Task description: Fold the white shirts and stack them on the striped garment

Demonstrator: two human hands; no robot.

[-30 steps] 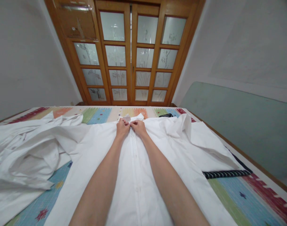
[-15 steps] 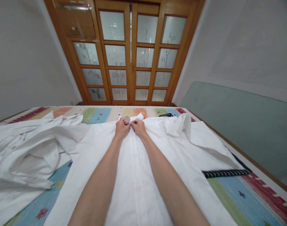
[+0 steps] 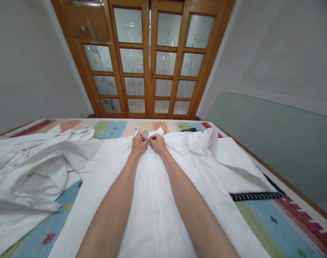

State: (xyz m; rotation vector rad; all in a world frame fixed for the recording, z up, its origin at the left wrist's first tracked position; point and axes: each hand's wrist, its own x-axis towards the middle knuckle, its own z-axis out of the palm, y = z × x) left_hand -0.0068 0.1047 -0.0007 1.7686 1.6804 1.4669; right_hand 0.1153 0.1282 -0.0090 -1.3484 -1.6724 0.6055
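A white shirt [image 3: 144, 218] lies spread on a striped mat [image 3: 265, 216], front up, its collar [image 3: 158, 131] at the far end and its body running down toward the person. Both arms stretch out over it. The left hand [image 3: 139, 142] pinches the shirt's cloth just below the collar, thumb and fingers drawn together. The right hand [image 3: 157, 142] pinches the same spot from the other side, its fingertips almost meeting the left's. The fingers are small and far off, so whether a button sits between them I cannot tell.

The front strip [image 3: 154, 193] runs down between the forearms. On the right, a sleeve [image 3: 241, 172] lies over a dark striped cloth [image 3: 256, 196], whose edge shows beneath it. A small black item [image 3: 189, 129] lies just beyond the shirt's right shoulder area. On the left, a heap [image 3: 37, 175] of crumpled white cloth lies against the shirt, on the mat.

Past the far edge stand wooden doors [image 3: 150, 89] with frosted panes. A pale green board [image 3: 273, 136] leans along the right wall [image 3: 292, 53].
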